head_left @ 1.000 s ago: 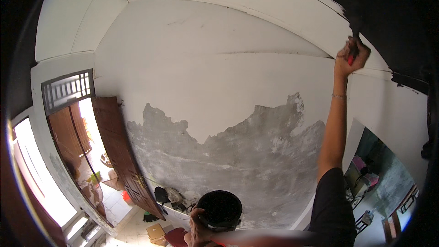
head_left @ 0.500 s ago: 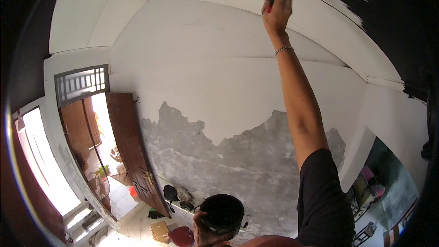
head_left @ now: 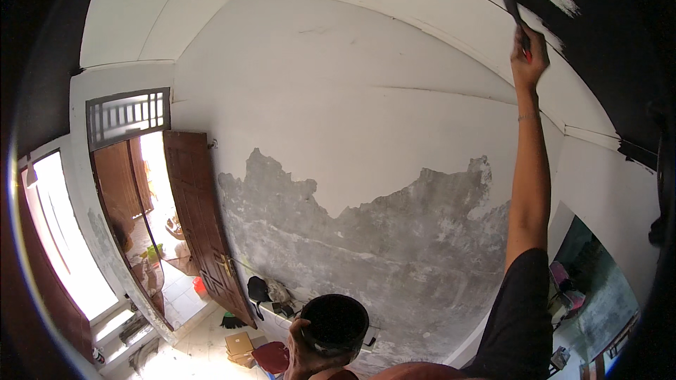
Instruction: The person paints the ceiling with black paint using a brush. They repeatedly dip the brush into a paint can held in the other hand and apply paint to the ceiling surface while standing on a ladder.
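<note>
Wears a short black sleeve (head_left: 517, 309) on the right arm (head_left: 529, 183), cut to end near the elbow in a curved hem. Looks like plain, matte cloth, fairly loose, broadening from the hem toward the shoulder, with any folds lost in the dark tone. Carries a thin chain bracelet (head_left: 529, 117) around the right wrist, just behind the right hand (head_left: 529, 63), with links too small to make out. Tapers along a bare forearm toward the slim wrist. Shows bare fingers on the left hand (head_left: 310, 357) too, partly hidden.
</note>
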`<move>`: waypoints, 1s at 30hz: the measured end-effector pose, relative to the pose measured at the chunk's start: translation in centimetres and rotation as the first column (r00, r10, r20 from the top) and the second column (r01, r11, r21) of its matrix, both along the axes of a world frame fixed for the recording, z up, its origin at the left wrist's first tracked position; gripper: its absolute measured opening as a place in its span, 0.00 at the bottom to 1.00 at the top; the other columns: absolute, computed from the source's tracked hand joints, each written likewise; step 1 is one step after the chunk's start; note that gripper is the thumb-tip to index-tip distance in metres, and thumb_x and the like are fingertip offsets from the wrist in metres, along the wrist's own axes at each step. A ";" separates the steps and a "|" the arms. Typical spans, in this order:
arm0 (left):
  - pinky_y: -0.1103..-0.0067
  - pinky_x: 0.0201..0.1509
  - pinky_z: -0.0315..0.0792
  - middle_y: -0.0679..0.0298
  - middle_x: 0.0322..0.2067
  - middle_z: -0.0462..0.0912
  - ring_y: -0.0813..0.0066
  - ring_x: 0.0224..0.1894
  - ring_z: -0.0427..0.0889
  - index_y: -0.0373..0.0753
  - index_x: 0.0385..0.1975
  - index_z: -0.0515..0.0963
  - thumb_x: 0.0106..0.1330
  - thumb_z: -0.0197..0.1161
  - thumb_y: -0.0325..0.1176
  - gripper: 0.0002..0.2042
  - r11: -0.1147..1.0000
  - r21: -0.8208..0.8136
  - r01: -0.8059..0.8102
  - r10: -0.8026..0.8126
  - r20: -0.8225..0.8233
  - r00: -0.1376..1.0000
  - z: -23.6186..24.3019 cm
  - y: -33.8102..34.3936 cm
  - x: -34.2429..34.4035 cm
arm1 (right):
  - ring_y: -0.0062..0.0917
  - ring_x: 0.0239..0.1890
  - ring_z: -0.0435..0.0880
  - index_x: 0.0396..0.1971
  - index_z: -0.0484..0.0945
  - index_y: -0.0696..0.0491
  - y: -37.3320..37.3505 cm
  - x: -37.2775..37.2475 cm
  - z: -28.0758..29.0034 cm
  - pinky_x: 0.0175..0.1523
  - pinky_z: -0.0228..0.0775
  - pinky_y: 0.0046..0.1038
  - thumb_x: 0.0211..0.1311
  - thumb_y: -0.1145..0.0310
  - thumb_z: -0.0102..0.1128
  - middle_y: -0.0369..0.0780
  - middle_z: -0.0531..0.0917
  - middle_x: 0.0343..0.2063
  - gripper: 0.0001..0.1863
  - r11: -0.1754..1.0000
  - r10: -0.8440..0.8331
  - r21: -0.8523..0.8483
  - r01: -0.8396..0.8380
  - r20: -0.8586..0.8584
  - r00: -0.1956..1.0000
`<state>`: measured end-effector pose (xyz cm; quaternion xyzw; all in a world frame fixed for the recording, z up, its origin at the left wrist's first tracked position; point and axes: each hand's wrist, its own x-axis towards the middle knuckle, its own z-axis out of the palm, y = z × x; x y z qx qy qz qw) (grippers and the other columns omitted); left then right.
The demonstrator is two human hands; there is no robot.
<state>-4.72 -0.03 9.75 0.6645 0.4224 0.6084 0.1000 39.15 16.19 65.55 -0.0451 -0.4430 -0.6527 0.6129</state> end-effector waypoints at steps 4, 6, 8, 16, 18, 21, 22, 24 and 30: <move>0.60 0.56 0.74 0.51 0.56 0.69 0.53 0.57 0.74 0.47 0.66 0.52 0.34 0.88 0.39 0.58 1.000 0.008 -0.002 0.002 0.027 1.000 -0.3 -0.5 -0.5 | 0.34 0.35 0.83 0.39 0.80 0.60 0.8 0.4 -4.8 0.37 0.77 0.32 0.66 0.72 0.65 0.44 0.83 0.32 0.07 0.972 0.084 0.232 -0.039 -0.189 0.978; 0.60 0.56 0.74 0.51 0.56 0.69 0.53 0.57 0.74 0.47 0.66 0.52 0.33 0.88 0.39 0.58 1.000 0.008 -0.009 0.008 0.039 0.999 -0.6 -1.1 -1.0 | 0.37 0.37 0.79 0.39 0.76 0.61 2.1 -1.1 -5.2 0.37 0.76 0.34 0.65 0.70 0.63 0.48 0.79 0.32 0.10 0.954 0.112 0.298 -0.018 -0.300 0.947; 0.60 0.57 0.74 0.50 0.56 0.68 0.54 0.57 0.74 0.47 0.66 0.52 0.33 0.88 0.39 0.58 1.000 0.001 -0.020 0.020 0.054 0.998 -0.7 -1.8 -1.5 | 0.39 0.41 0.74 0.43 0.72 0.60 3.7 -4.0 -3.0 0.39 0.74 0.38 0.65 0.70 0.62 0.49 0.73 0.37 0.13 0.941 0.242 0.305 -0.146 -0.306 0.921; 0.60 0.57 0.73 0.50 0.58 0.67 0.54 0.58 0.73 0.48 0.66 0.52 0.33 0.89 0.39 0.58 0.999 -0.030 -0.031 0.035 0.125 0.992 -1.2 -3.2 -2.9 | 0.49 0.43 0.74 0.41 0.67 0.61 7.6 -22.3 7.9 0.45 0.71 0.47 0.59 0.76 0.62 0.54 0.70 0.41 0.14 0.953 0.279 0.242 -0.184 -0.457 0.844; 0.60 0.58 0.73 0.50 0.58 0.66 0.54 0.58 0.73 0.48 0.66 0.52 0.33 0.89 0.39 0.59 0.999 -0.033 -0.032 0.036 0.131 0.991 -1.2 -3.3 -3.1 | 0.49 0.43 0.75 0.41 0.68 0.61 8.1 -25.3 7.4 0.45 0.73 0.46 0.59 0.76 0.63 0.54 0.71 0.42 0.15 0.983 0.184 0.085 -0.164 -0.368 0.911; 0.61 0.58 0.73 0.50 0.58 0.66 0.54 0.58 0.73 0.48 0.66 0.52 0.33 0.89 0.39 0.59 0.999 -0.037 -0.033 0.038 0.143 0.989 -1.3 -3.4 -3.2 | 0.47 0.42 0.77 0.42 0.70 0.57 9.2 -26.8 6.5 0.46 0.75 0.45 0.58 0.78 0.63 0.49 0.74 0.40 0.14 0.991 0.067 -0.104 -0.086 -0.174 0.982; 0.61 0.58 0.73 0.50 0.58 0.66 0.54 0.59 0.72 0.48 0.66 0.52 0.33 0.89 0.39 0.59 0.999 -0.034 -0.032 0.037 0.149 0.988 -1.3 -3.3 -3.2 | 0.46 0.42 0.78 0.42 0.70 0.56 9.4 -26.1 6.2 0.46 0.75 0.44 0.57 0.79 0.62 0.48 0.75 0.40 0.14 0.989 0.040 -0.142 -0.051 -0.086 0.996; 0.61 0.58 0.73 0.50 0.59 0.65 0.55 0.59 0.72 0.48 0.66 0.52 0.33 0.89 0.39 0.59 0.999 -0.033 -0.025 0.030 0.161 0.986 -1.4 -3.2 -3.2 | 0.43 0.42 0.79 0.41 0.70 0.54 9.5 -23.3 6.0 0.45 0.76 0.43 0.55 0.81 0.61 0.45 0.76 0.38 0.15 0.983 0.012 -0.184 -0.004 0.040 0.999; 0.61 0.59 0.73 0.50 0.60 0.64 0.55 0.59 0.72 0.49 0.66 0.52 0.33 0.89 0.39 0.59 0.999 -0.036 -0.005 0.011 0.175 0.984 -1.2 -2.9 -3.5 | 0.42 0.41 0.82 0.46 0.75 0.55 5.0 -6.9 1.7 0.44 0.78 0.39 0.62 0.75 0.63 0.45 0.79 0.39 0.13 0.990 -0.133 -0.064 0.129 -0.060 0.989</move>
